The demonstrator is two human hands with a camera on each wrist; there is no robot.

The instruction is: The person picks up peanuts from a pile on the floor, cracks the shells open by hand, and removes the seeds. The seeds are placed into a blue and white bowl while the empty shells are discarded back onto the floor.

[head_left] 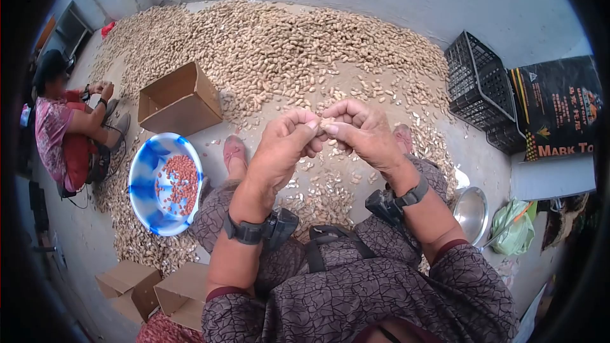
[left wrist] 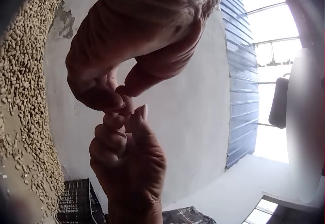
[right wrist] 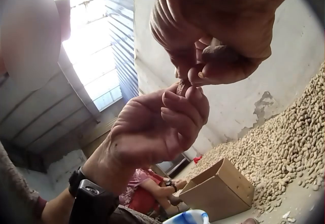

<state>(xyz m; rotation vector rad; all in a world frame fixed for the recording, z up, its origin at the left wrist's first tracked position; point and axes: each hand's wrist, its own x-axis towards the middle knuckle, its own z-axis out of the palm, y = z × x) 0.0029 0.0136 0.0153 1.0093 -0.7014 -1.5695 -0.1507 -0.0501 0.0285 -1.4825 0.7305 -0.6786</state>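
Note:
Both hands meet in front of me over my lap. My left hand (head_left: 312,128) and my right hand (head_left: 334,128) pinch one peanut pod (head_left: 326,124) between thumbs and fingertips. In the left wrist view the left hand (left wrist: 118,93) comes from above and the right hand (left wrist: 133,116) from below, with the pod (left wrist: 125,104) mostly hidden between them. In the right wrist view the right hand (right wrist: 195,76) is above and the left hand (right wrist: 180,98) below, with the brown pod (right wrist: 183,86) between their tips.
A large heap of unshelled peanuts (head_left: 279,44) covers the floor ahead. A blue-white bowl (head_left: 143,171) of red kernels and an open cardboard box (head_left: 181,98) stand left. Black crates (head_left: 480,82), a metal bowl (head_left: 471,213) and a green bag (head_left: 511,228) lie right. Another person (head_left: 57,133) sits far left.

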